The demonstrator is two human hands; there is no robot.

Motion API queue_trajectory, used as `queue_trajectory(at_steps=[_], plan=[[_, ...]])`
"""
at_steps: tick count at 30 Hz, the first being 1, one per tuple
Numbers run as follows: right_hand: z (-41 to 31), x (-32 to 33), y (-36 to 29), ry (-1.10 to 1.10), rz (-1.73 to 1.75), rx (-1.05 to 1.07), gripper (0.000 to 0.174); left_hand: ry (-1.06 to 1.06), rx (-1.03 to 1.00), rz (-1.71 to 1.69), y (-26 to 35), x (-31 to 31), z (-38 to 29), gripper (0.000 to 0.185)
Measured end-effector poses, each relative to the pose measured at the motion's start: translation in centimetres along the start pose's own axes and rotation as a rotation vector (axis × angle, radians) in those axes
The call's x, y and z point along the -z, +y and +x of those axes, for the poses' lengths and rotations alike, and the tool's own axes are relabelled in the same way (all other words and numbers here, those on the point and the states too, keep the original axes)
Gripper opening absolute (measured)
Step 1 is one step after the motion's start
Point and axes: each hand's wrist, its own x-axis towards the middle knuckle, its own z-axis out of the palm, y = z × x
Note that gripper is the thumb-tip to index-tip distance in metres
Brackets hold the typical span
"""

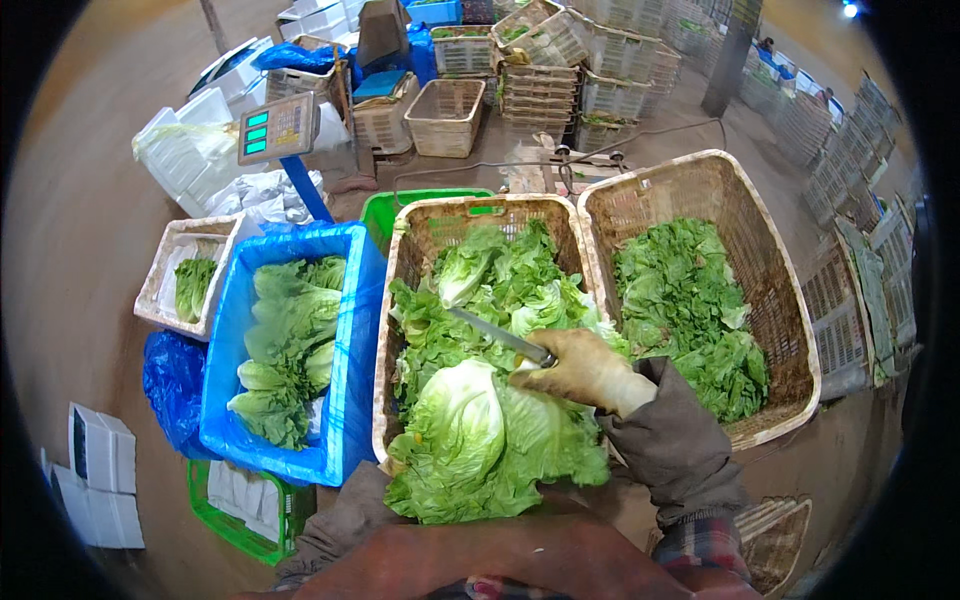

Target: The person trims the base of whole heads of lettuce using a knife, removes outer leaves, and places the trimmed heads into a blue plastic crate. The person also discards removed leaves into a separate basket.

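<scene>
My right hand [581,367], in a soiled work glove, grips a knife [495,332] whose blade points up and to the left. Just below that hand, a large leafy head of lettuce [469,427] stands out over the near rim of the middle plastic crate [381,390]. My left hand is hidden behind this lettuce; only its brown sleeve [352,499] shows. More lettuce heads [469,274] and loose leaves fill the middle crate under the blade.
On the left, a blue-lined crate [356,360] holds trimmed lettuce [292,322]. Green leaves [682,300] lie in the right crate [780,300]. A digital scale display [279,129] stands behind. A green crate [281,517] sits low left; stacked crates [540,94] are at the back.
</scene>
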Motion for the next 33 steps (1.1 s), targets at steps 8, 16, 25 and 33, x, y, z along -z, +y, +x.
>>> queue_trajectory(at_steps=[8, 16, 25, 33], plan=[[1.9, -4.6, 3.4, 0.104, 0.2, 0.156, 0.068, 0.075, -0.057, 0.044, -1.4, -3.1, -0.3, 0.072], [2.5, -3.3, 4.1, -0.204, 0.585, -0.02, 0.038, 0.163, -0.085, 0.044, -1.8, -3.8, 0.7, 0.078], [0.2, 2.2, 4.8, 0.398, -0.357, 0.4, 0.051, -0.04, -0.197, -0.062, 3.3, -6.9, 3.9, 0.081], [2.2, -8.0, 6.7, -0.085, 1.203, 0.479, 0.03, 0.071, -0.313, 0.025, -1.5, -5.0, 6.0, 0.09]])
